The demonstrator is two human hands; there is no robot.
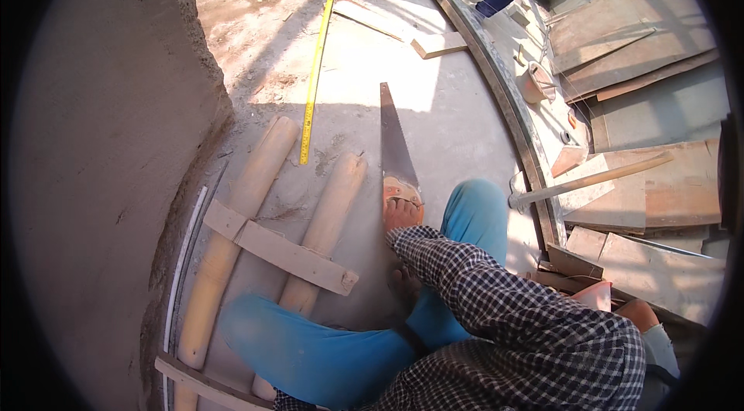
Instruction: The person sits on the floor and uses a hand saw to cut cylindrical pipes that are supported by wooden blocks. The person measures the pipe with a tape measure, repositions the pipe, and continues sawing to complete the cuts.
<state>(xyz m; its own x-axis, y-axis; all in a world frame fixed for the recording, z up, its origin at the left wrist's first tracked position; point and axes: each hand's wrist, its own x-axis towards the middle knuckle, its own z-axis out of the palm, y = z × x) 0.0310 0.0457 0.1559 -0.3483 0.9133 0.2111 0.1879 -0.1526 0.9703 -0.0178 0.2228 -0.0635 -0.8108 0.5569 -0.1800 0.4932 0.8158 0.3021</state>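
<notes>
1. The handsaw (394,140) is on the bare concrete floor side, right of two round timber poles, its blade pointing away from the person and its toothed edge facing right.
2. The right hand (401,214) has its fingers curled around the saw's wooden handle (402,189); the left hand is out of sight, so I cannot tell its fingers' state.
3. The step in hand looks like handling the saw, whether picking up or putting down; no cut shows under the blade. Any lift would call for a firm grip and teeth kept clear of the knee.
4. Just left are the right pole (337,194) and the left pole (252,163), with a wooden crosspiece (291,254) lying across both.
5. Beyond the poles, a yellow measuring strip (317,78) lies on the floor; farther off is a board offcut (439,44).
</notes>
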